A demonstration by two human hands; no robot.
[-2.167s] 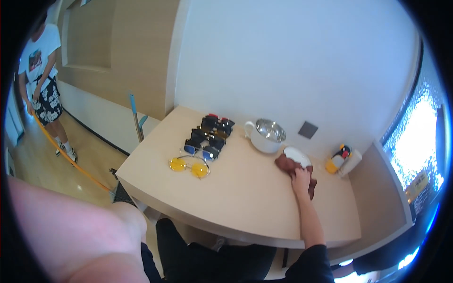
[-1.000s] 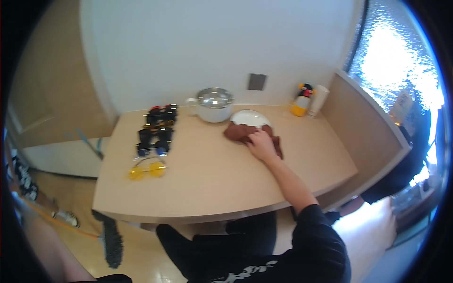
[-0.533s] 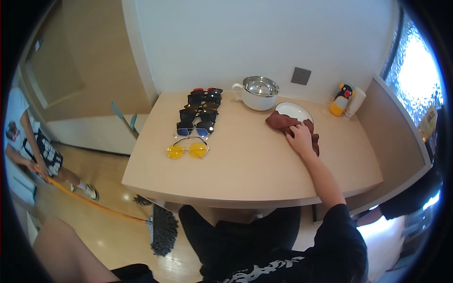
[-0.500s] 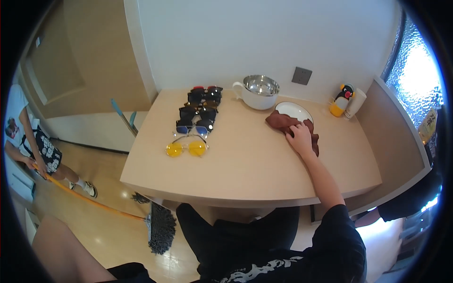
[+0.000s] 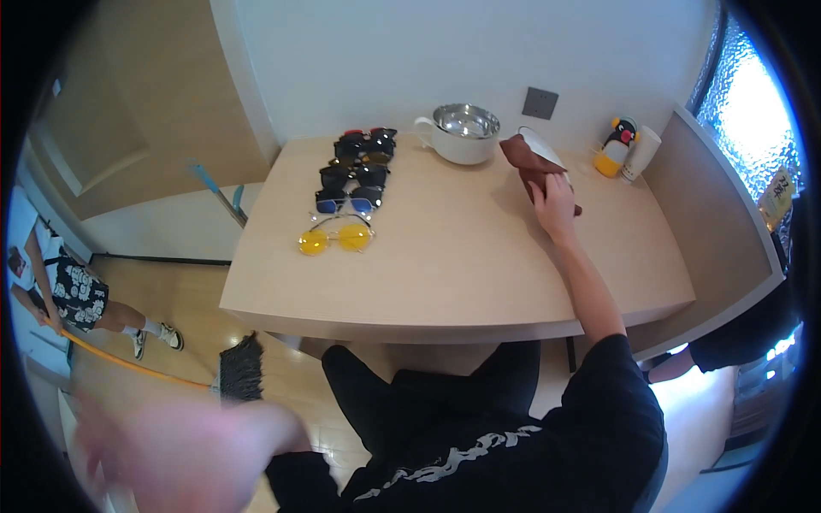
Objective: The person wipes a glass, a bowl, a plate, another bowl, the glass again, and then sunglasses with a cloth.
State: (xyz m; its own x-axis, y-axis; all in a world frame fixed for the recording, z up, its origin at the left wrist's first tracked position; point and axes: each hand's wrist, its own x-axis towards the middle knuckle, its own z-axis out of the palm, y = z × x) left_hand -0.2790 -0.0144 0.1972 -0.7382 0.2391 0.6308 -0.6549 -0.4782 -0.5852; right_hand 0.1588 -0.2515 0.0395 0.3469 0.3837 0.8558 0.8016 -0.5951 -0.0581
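On the right side of the worktop (image 5: 410, 295), the right hand (image 5: 556, 203) has its grip closed on a brown cloth (image 5: 523, 156), probably because limp fabric is easier to control when bunched. The cloth covers part of a white plate (image 5: 542, 145); whether that plate lies flat I cannot tell. The left hand (image 5: 162, 449) is blurred at lower left, its grip unreadable. Sunglasses (image 5: 338, 178) lie in 1 column, apparently arranged for neatness, left of a handled pot (image 5: 463, 147).
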